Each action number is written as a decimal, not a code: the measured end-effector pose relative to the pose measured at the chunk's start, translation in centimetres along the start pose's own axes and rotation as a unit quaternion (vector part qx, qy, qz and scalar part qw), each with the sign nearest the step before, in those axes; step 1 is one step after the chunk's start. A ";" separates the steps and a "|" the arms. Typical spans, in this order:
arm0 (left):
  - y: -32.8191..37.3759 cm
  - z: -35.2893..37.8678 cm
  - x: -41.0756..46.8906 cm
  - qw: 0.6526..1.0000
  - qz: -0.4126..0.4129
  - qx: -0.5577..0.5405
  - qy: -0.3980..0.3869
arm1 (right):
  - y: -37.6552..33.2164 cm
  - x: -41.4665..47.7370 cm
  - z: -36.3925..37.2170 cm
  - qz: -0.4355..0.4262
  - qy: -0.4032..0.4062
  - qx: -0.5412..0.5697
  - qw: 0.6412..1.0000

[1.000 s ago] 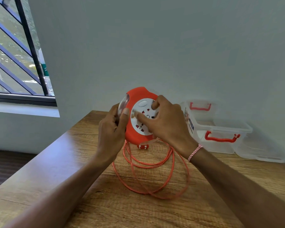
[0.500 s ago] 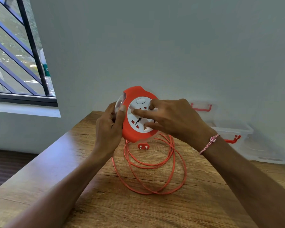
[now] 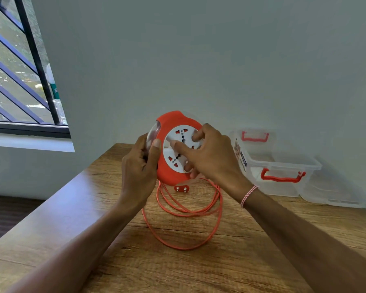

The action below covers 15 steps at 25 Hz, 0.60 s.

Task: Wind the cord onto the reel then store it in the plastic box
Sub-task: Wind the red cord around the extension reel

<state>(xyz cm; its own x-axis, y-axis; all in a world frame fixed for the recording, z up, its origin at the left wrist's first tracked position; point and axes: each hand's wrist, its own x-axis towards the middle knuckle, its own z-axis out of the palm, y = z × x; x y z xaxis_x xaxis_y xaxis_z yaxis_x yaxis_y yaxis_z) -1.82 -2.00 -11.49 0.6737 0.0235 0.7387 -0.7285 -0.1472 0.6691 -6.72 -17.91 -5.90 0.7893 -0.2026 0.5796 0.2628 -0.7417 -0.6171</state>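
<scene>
The orange reel (image 3: 171, 123) is held upright above the worktop (image 3: 72, 208), between both hands. The left hand (image 3: 138, 166) grips its left edge, thumb on the front rim and fingers curled behind. The right hand (image 3: 211, 157) grips the white socket face, its curled fingers and thumb on the disc. The cord (image 3: 184, 248) hangs from the reel's underside in loose loops on the worktop, with the plug (image 3: 181, 188) just under the reel. The clear plastic box (image 3: 283, 166) stands open-topped to the right, apart from the hands, against the wall.
</scene>
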 end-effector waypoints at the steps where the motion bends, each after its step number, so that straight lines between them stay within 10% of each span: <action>1: 0.0 0.0 0.0 1.000 -0.005 -0.004 0.003 | 0.0 0.1 -0.3 -0.016 -0.001 -0.018 1.000; 6: -0.2 -0.4 0.5 0.998 -0.044 -0.024 0.025 | 0.4 1.5 -2.8 -0.342 -0.045 -0.273 0.898; 10: -0.2 -0.7 0.8 0.997 -0.063 -0.027 0.024 | 0.9 2.0 -3.5 -0.425 -0.078 -0.403 0.807; 15: -0.2 -0.4 0.3 0.999 -0.041 -0.002 0.002 | 1.1 1.5 -2.8 -0.418 -0.022 -0.340 0.842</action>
<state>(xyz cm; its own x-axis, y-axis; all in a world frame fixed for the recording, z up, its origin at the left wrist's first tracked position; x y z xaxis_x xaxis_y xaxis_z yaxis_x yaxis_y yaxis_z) -1.47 -1.61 -11.36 0.7308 0.0390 0.6815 -0.6711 -0.1413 0.7278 -6.85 -20.83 -4.21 0.5109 0.5847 0.6301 0.3700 -0.8112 0.4528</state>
